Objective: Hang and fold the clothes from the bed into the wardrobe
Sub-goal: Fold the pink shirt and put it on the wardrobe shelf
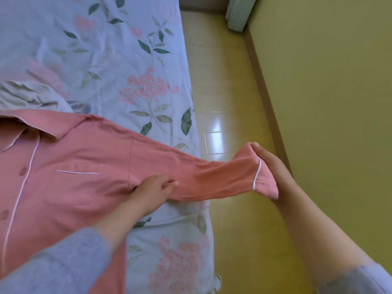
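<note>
A pink pyjama shirt [70,164] with white piping, a collar and buttons lies spread flat on the bed [110,60]. Its sleeve [212,177] stretches right, out past the bed's edge and over the floor. My right hand [273,172] grips the sleeve's cuff and holds it up off the floor. My left hand [152,192] rests near the armpit seam, fingers loosely bent and pressing the fabric down. The wardrobe is out of view.
The bed has a light blue sheet with pink flowers and green leaves. A crumpled patterned cloth [27,96] lies beyond the shirt's collar. Shiny wooden floor [222,102] runs along the bed's right side, bounded by a yellow-green wall [328,81] with a brown skirting.
</note>
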Demonstrator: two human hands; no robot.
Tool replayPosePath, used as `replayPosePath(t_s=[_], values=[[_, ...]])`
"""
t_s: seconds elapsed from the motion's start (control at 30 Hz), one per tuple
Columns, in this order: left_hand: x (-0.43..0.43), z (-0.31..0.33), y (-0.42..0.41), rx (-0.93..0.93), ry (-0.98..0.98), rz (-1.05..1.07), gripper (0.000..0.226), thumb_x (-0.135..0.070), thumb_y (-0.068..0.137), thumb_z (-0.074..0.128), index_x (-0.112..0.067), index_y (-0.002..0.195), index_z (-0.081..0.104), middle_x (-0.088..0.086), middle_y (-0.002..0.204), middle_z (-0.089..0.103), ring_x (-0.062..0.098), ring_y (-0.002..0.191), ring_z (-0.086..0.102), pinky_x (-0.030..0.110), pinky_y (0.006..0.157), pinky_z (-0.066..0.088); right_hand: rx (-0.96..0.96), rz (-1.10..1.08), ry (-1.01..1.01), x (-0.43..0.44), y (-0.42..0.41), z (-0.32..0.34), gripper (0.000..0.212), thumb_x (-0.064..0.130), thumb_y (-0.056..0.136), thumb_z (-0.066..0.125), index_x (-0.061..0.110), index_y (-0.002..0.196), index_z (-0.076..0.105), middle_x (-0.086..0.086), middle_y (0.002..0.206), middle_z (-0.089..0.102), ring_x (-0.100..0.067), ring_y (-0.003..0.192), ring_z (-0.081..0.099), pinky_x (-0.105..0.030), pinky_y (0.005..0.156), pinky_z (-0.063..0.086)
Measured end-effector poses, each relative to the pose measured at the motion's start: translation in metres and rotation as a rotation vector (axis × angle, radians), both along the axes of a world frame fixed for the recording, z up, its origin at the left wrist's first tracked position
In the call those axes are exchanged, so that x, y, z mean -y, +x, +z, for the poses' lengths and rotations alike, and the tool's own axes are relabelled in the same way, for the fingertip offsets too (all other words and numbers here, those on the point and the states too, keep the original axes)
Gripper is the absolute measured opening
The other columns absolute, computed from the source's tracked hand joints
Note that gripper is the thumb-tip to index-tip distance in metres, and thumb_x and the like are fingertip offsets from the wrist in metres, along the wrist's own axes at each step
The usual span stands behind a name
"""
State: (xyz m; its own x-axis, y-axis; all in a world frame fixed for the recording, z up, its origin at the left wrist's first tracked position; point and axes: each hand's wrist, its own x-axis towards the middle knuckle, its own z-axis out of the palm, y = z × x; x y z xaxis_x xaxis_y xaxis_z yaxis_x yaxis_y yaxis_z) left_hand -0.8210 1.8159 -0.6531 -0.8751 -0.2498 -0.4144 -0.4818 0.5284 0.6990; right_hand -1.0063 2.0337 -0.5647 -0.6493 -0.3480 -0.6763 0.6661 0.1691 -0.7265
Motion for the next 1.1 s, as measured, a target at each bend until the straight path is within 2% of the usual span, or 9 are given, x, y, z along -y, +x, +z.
replayPosePath(t_s=[0.13,0.23,0.4,0.53,0.63,0.77,0.87,0.97,1.1], values=[[0.039,0.021,0.037,-0.047,-0.010,0.157,0.036,-0.024,0.096,0.056,-0.018,0.063,0.044,0.000,0.062,0.045,0.024,0.066,0.045,0.035,0.061,0.032,-0.018,0.038,-0.051,0.064,0.026,0.024,0.029,0.039,0.085,0.068,0.011,0.088,0.060,-0.011,0.081,0.052,-0.025,0.074,0.055,-0.038,0.070,0.049],[0.080,0.031,0.077,-0.063,0.003,0.247,0.029,-0.028,0.096,0.055,-0.013,0.071,0.056,0.002,0.068,0.055,0.027,0.072,0.053,0.038,0.067,0.041,-0.118,0.137,-0.035,0.123,0.054,0.039,0.047,0.039,0.081,0.070,-0.003,0.099,0.060,-0.013,0.099,0.049,-0.027,0.094,0.048,-0.057,0.086,0.044],[0.149,0.039,0.150,-0.056,-0.050,0.434,0.021,-0.026,0.096,0.056,-0.010,0.083,0.063,0.000,0.072,0.060,0.024,0.073,0.056,0.036,0.070,0.043,-0.246,0.216,-0.083,0.215,0.105,0.044,0.019,0.027,0.087,0.067,0.009,0.094,0.063,-0.008,0.076,0.050,-0.015,0.068,0.052,-0.021,0.057,0.043],[0.199,0.043,0.207,-0.080,-0.053,0.558,0.025,-0.021,0.096,0.056,-0.015,0.072,0.059,-0.005,0.060,0.052,0.013,0.061,0.050,0.022,0.061,0.038,-0.208,0.304,-0.116,0.289,0.152,0.039,0.024,0.015,0.092,0.063,0.011,0.068,0.062,0.002,0.058,0.055,-0.008,0.053,0.054,-0.019,0.052,0.046],[0.237,0.044,0.242,-0.079,-0.025,0.597,0.023,-0.019,0.098,0.053,-0.012,0.077,0.060,0.003,0.072,0.060,0.022,0.072,0.056,0.035,0.072,0.044,-0.192,0.389,-0.131,0.346,0.192,0.035,0.034,0.012,0.093,0.062,0.016,0.060,0.064,0.001,0.054,0.056,-0.010,0.050,0.056,-0.022,0.050,0.047],[0.282,0.045,0.279,-0.163,-0.054,0.673,0.033,-0.010,0.097,0.055,-0.021,0.066,0.050,-0.003,0.065,0.051,0.010,0.062,0.047,0.013,0.061,0.036,-0.222,0.534,-0.114,0.419,0.247,0.023,0.022,0.010,0.093,0.060,0.003,0.072,0.061,-0.012,0.061,0.057,-0.021,0.054,0.056,-0.028,0.054,0.044],[0.317,0.034,0.305,-0.120,-0.082,0.698,0.025,-0.018,0.097,0.055,-0.013,0.073,0.060,0.002,0.069,0.060,0.016,0.067,0.055,0.017,0.059,0.035,-0.252,0.601,-0.045,0.470,0.288,0.005,0.019,0.007,0.091,0.059,-0.011,0.087,0.062,-0.018,0.063,0.061,-0.025,0.052,0.058,-0.028,0.052,0.041],[0.345,0.020,0.324,-0.119,-0.024,0.788,0.025,-0.022,0.099,0.051,-0.011,0.086,0.069,0.002,0.083,0.070,0.019,0.081,0.064,0.028,0.075,0.045,-0.273,0.655,0.019,0.505,0.319,-0.017,0.015,0.004,0.092,0.056,-0.010,0.093,0.062,-0.008,0.058,0.063,-0.018,0.050,0.061,-0.023,0.046,0.045],[0.366,0.008,0.335,-0.117,-0.022,0.859,0.026,-0.031,0.100,0.049,-0.014,0.095,0.068,0.000,0.093,0.071,0.017,0.089,0.061,0.028,0.074,0.038,-0.378,0.744,0.138,0.529,0.344,-0.043,0.022,0.018,0.093,0.059,0.004,0.077,0.065,-0.006,0.069,0.064,-0.024,0.068,0.061,-0.041,0.068,0.055]])
